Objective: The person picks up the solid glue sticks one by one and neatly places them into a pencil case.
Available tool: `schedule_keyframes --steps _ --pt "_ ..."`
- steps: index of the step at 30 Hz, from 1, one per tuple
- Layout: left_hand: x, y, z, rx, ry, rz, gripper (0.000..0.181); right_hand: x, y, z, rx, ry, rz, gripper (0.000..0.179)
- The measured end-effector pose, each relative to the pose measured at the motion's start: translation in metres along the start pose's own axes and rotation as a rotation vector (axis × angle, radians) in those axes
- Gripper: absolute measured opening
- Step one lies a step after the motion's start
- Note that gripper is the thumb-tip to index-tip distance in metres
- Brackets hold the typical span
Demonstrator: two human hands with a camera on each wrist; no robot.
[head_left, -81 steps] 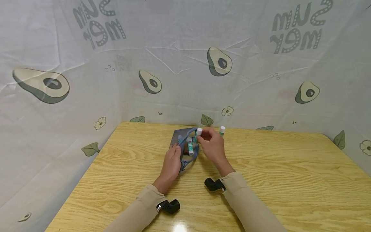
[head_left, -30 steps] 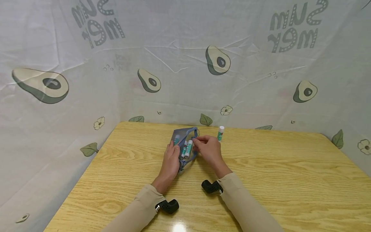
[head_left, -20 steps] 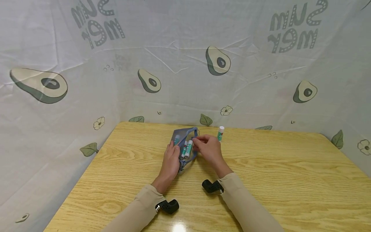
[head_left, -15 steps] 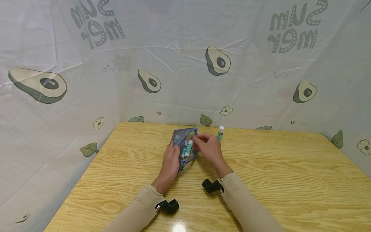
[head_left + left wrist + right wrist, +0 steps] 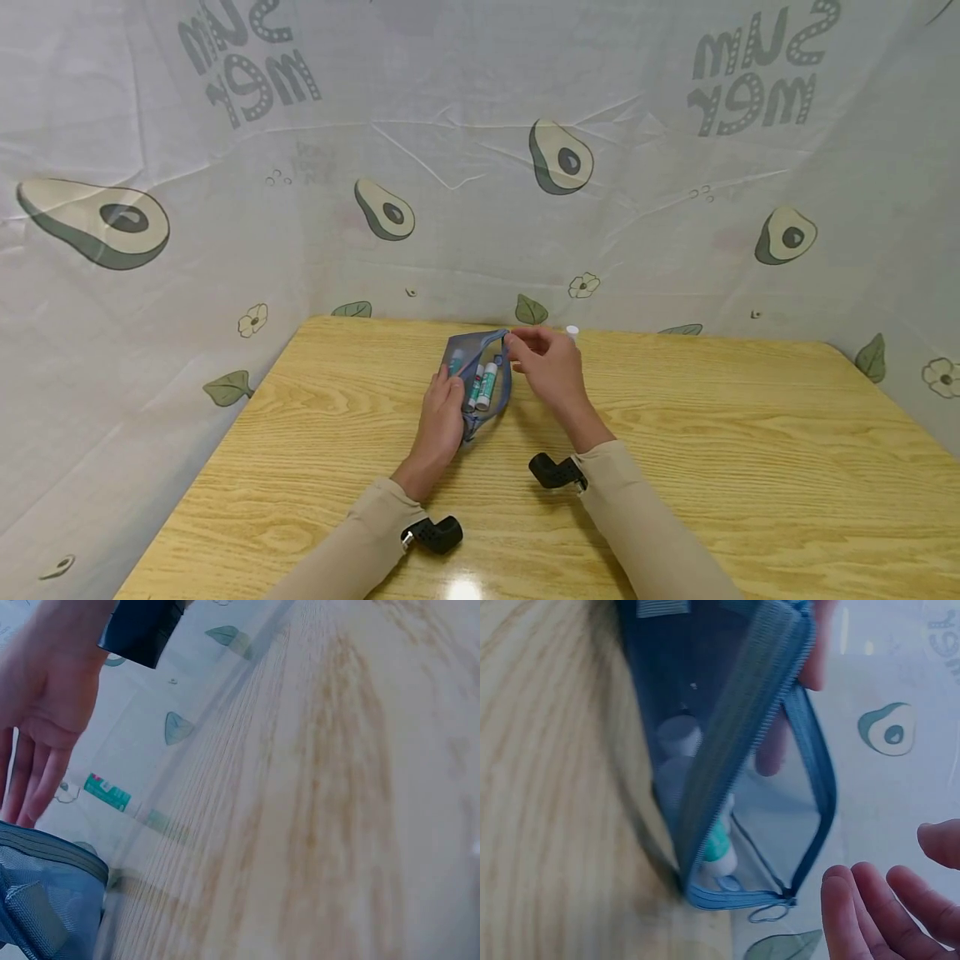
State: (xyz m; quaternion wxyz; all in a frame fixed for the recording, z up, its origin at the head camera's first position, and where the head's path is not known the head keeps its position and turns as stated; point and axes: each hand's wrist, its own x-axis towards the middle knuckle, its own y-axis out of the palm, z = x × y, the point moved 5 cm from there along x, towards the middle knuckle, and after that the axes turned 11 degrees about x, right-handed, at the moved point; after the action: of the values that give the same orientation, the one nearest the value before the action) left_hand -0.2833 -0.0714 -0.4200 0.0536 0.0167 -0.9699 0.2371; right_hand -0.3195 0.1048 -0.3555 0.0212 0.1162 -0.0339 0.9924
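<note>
In the head view my left hand (image 5: 441, 417) grips the near side of a blue-grey mesh zip pouch (image 5: 501, 400), its mouth unzipped and facing right. Several glue sticks with white caps and green labels lie inside, among them a glue stick (image 5: 487, 385) near the opening. My right hand (image 5: 551, 367) is beside the pouch's far corner. In the right wrist view the fingers (image 5: 840, 915) and thumb of that hand are spread apart, holding nothing, a small gap away from the zipper pull (image 5: 769, 911). Another glue stick (image 5: 107, 792) stands on the table beyond, mostly hidden behind my right hand in the head view.
The wood-grain table (image 5: 712, 467) stretches to both sides. A pale cloth (image 5: 465, 225) printed with avocados hangs along its back and left. Black wrist cameras (image 5: 441, 535) jut inward from both sleeves.
My right hand earlier held a glue stick at the pouch mouth and let it go inside. Since then it has moved from the rim toward the far corner. My left hand stays put.
</note>
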Motion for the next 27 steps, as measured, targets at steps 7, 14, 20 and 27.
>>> schedule_keyframes --steps 7,14,20,27 --pt "-0.001 -0.001 0.001 -0.003 0.006 -0.001 0.059 0.001 -0.006 0.013 -0.007 -0.051 -0.016 0.029" --pt "-0.001 -0.004 0.003 0.000 -0.017 -0.013 0.054 -0.002 -0.006 0.021 -0.012 -0.070 -0.010 0.031" --pt "-0.001 -0.003 0.000 -0.018 -0.013 -0.005 0.054 -0.003 -0.011 0.029 -0.015 -0.099 -0.027 0.031" --pt "-0.002 -0.003 -0.002 -0.022 0.009 -0.008 0.054 -0.002 -0.014 0.033 -0.025 -0.103 -0.026 0.032"
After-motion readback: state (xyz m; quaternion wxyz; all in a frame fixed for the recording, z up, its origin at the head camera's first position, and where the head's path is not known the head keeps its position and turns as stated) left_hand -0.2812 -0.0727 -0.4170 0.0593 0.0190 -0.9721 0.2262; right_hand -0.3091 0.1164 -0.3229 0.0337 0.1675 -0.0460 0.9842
